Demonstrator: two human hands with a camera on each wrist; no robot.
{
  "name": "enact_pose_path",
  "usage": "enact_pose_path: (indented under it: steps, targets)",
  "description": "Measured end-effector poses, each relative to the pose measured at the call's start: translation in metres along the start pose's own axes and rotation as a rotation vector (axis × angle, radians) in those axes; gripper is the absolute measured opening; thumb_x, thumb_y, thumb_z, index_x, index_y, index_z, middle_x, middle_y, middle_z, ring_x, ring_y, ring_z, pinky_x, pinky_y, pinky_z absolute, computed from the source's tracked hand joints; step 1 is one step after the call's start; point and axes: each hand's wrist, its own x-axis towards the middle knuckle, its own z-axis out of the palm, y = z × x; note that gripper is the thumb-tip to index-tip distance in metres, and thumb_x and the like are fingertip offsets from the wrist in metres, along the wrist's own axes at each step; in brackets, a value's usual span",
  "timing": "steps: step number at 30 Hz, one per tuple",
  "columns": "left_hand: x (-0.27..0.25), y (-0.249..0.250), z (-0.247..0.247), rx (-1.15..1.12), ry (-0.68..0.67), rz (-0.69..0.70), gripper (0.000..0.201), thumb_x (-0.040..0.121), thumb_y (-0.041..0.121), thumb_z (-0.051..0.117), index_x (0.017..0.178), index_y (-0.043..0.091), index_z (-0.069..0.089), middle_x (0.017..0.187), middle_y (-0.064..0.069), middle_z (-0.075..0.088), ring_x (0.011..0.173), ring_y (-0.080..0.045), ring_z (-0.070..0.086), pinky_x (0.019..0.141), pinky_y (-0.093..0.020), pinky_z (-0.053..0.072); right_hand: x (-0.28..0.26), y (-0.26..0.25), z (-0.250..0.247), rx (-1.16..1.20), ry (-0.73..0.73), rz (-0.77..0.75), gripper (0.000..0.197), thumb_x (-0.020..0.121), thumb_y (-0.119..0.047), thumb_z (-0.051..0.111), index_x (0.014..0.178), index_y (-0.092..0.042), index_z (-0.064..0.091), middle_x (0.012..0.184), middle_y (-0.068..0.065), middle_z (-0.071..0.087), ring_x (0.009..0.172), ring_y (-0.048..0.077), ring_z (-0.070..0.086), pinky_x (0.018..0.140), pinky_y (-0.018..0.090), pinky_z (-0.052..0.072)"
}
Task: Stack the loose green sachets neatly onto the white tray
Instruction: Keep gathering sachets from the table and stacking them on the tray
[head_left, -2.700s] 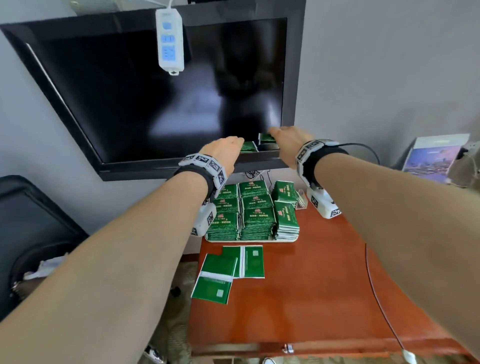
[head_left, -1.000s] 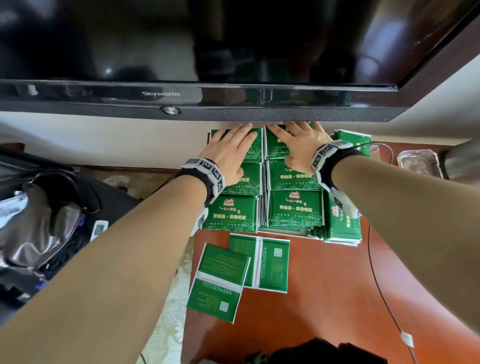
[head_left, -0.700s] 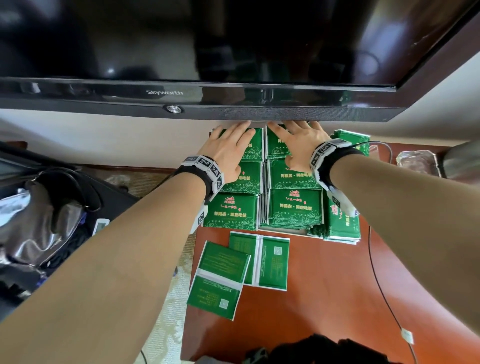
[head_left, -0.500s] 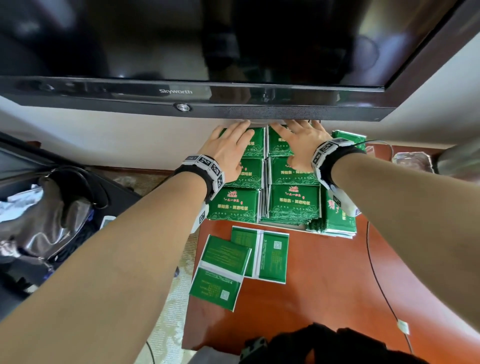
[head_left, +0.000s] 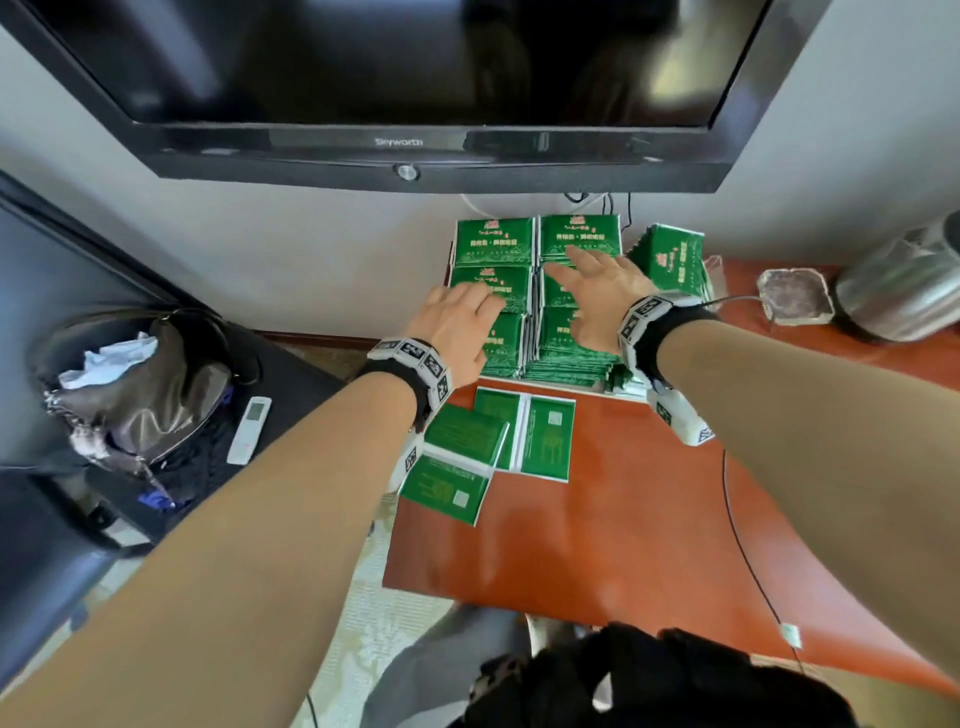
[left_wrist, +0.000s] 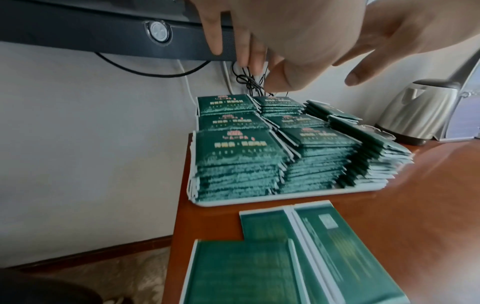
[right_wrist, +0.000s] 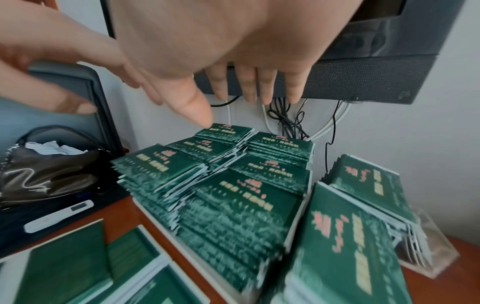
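Done: green sachets (head_left: 576, 340) sit in tidy piles on the white tray (left_wrist: 291, 196).
Left: flat green packs (head_left: 545, 441) lie on the table (head_left: 623, 519).
Grip: left hand (head_left: 457, 327) and right hand (head_left: 597, 296) are spread flat, holding nothing.

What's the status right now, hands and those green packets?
Both hands open: left hand, right hand above the stacked sachets, holding nothing. White tray full of stacks. Loose green sachets lie on the table. Nothing blocking.

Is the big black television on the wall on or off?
Off, it seems. The black television screen is dark in the head view and shows only dim reflections of the room.
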Motion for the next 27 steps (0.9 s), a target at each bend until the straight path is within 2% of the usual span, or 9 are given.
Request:
enact_pose_path:
  steps: [3, 6, 10, 13, 15, 19, 22, 25, 27]
  targets:
    - [-0.026, 0.011, 0.012, 0.008, -0.026, 0.054, 0.048, 0.092, 0.021, 0.055, 0.138, 0.013, 0.045, 0.132, -0.005, 0.049, 0.119, -0.02, 0.047, 0.105, -0.037, 0.043, -0.026, -0.015, 0.011, -0.003, 0.048, -0.013, 0.08, 0.086, -0.013, 0.063, 0.155, -0.025, 0.024, 0.162, 0.01, 0.019, 0.147, 0.033, 0.024, 0.121, 0.052, 0.021]
    - [-0.044, 0.022, 0.026, -0.008, -0.072, 0.102, 0.033, 0.095, 0.02, 0.051, 0.128, 0.014, 0.05, 0.119, -0.003, 0.054, 0.105, -0.018, 0.052, 0.086, -0.029, 0.047, -0.05, -0.027, 0.02, 0.025, 0.085, 0.009, 0.065, 0.087, -0.008, 0.057, 0.148, -0.018, 0.036, 0.148, 0.01, 0.038, 0.134, 0.03, 0.039, 0.112, 0.045, 0.037]
    - [-0.061, 0.034, 0.058, -0.083, -0.145, 0.101, 0.03, 0.094, 0.012, 0.051, 0.124, 0.014, 0.055, 0.114, -0.003, 0.058, 0.099, -0.019, 0.056, 0.08, -0.034, 0.052, -0.075, -0.048, 0.059, 0.114, 0.074, 0.122, 0.051, 0.087, -0.006, 0.053, 0.136, -0.015, 0.047, 0.132, 0.009, 0.049, 0.119, 0.027, 0.049, 0.098, 0.04, 0.046]
    - [-0.07, 0.034, 0.089, -0.148, -0.201, 0.047, 0.029, 0.097, 0.012, 0.054, 0.126, 0.016, 0.056, 0.116, -0.003, 0.057, 0.098, -0.018, 0.057, 0.073, -0.028, 0.045, -0.084, -0.068, 0.101, 0.248, -0.002, 0.298, 0.034, 0.092, -0.007, 0.051, 0.125, -0.01, 0.053, 0.118, 0.01, 0.053, 0.109, 0.031, 0.055, 0.085, 0.04, 0.05]
    - [-0.071, 0.029, 0.106, -0.184, -0.236, 0.037, 0.03, 0.098, 0.016, 0.057, 0.128, 0.015, 0.057, 0.117, -0.004, 0.056, 0.099, -0.02, 0.058, 0.075, -0.03, 0.047, -0.085, -0.081, 0.127, 0.341, -0.048, 0.428, 0.027, 0.096, -0.016, 0.054, 0.122, -0.008, 0.055, 0.119, 0.013, 0.056, 0.106, 0.034, 0.059, 0.085, 0.042, 0.054]
    - [-0.06, 0.012, 0.13, -0.231, -0.332, 0.003, 0.03, 0.097, 0.027, 0.061, 0.125, 0.014, 0.06, 0.119, -0.007, 0.054, 0.099, -0.025, 0.06, 0.083, -0.041, 0.054, -0.073, -0.097, 0.164, 0.563, -0.086, 0.683, 0.038, 0.096, -0.038, 0.061, 0.117, -0.006, 0.057, 0.119, 0.016, 0.06, 0.105, 0.035, 0.062, 0.083, 0.041, 0.051]
    - [-0.039, 0.003, 0.136, -0.256, -0.317, -0.002, 0.043, 0.092, 0.029, 0.069, 0.129, 0.011, 0.055, 0.121, -0.008, 0.051, 0.095, -0.022, 0.054, 0.074, -0.036, 0.047, -0.055, -0.096, 0.176, 0.691, -0.065, 0.9, 0.057, 0.094, -0.046, 0.064, 0.129, -0.005, 0.046, 0.13, 0.016, 0.053, 0.116, 0.035, 0.058, 0.091, 0.042, 0.048]
    - [-0.019, 0.004, 0.136, -0.202, -0.345, 0.003, 0.06, 0.084, 0.029, 0.079, 0.133, 0.013, 0.049, 0.13, -0.009, 0.047, 0.112, -0.027, 0.051, 0.086, -0.041, 0.046, -0.037, -0.096, 0.177, 0.76, -0.072, 1.029, 0.075, 0.085, -0.05, 0.072, 0.137, -0.007, 0.037, 0.137, 0.014, 0.046, 0.124, 0.034, 0.053, 0.099, 0.044, 0.044]
    - [-0.011, 0.008, 0.144, -0.166, -0.378, 0.009, 0.063, 0.079, 0.028, 0.084, 0.129, 0.014, 0.048, 0.13, -0.011, 0.046, 0.117, -0.032, 0.048, 0.084, -0.046, 0.046, -0.031, -0.098, 0.179, 0.8, -0.053, 1.056, 0.076, 0.08, -0.047, 0.079, 0.132, -0.009, 0.037, 0.135, 0.013, 0.05, 0.122, 0.034, 0.055, 0.098, 0.043, 0.046]
